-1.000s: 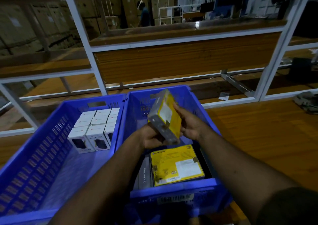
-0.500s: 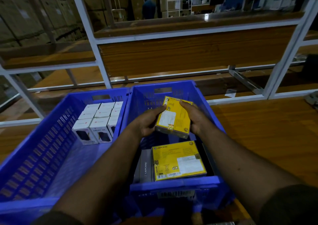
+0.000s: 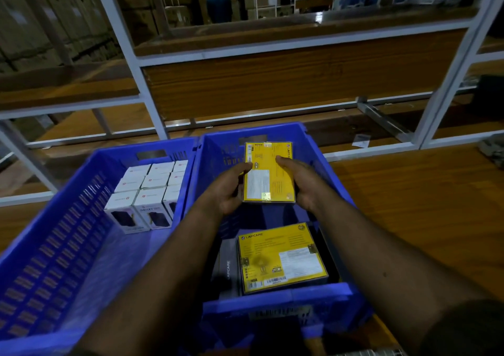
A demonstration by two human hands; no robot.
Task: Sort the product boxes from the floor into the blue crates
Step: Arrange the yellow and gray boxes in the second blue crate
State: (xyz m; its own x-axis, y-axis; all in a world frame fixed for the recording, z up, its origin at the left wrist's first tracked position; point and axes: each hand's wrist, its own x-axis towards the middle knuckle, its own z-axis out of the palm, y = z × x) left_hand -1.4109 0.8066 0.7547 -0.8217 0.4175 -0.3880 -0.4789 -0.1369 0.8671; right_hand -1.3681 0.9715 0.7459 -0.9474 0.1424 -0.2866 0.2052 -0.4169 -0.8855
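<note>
Both hands hold a yellow product box [image 3: 268,172] flat, label up, over the far half of the right blue crate [image 3: 275,299]. My left hand [image 3: 227,188] grips its left edge and my right hand [image 3: 301,181] its right edge. Another yellow box [image 3: 281,257] lies flat in the near half of that crate, beside a grey box [image 3: 227,274] standing on edge. The left blue crate [image 3: 54,235] holds several white boxes [image 3: 148,192] packed upright at its far end.
White metal shelf frames [image 3: 131,64] with wooden boards stand right behind the crates. Wooden floor [image 3: 409,197] stretches to the right. A person [image 3: 218,2] stands far off among stacked cartons. A small dark item [image 3: 493,151] lies at the right edge.
The held yellow box went from tilted upright on edge to lying flat, label up, and moved toward the far end of the right crate. My view has come closer.
</note>
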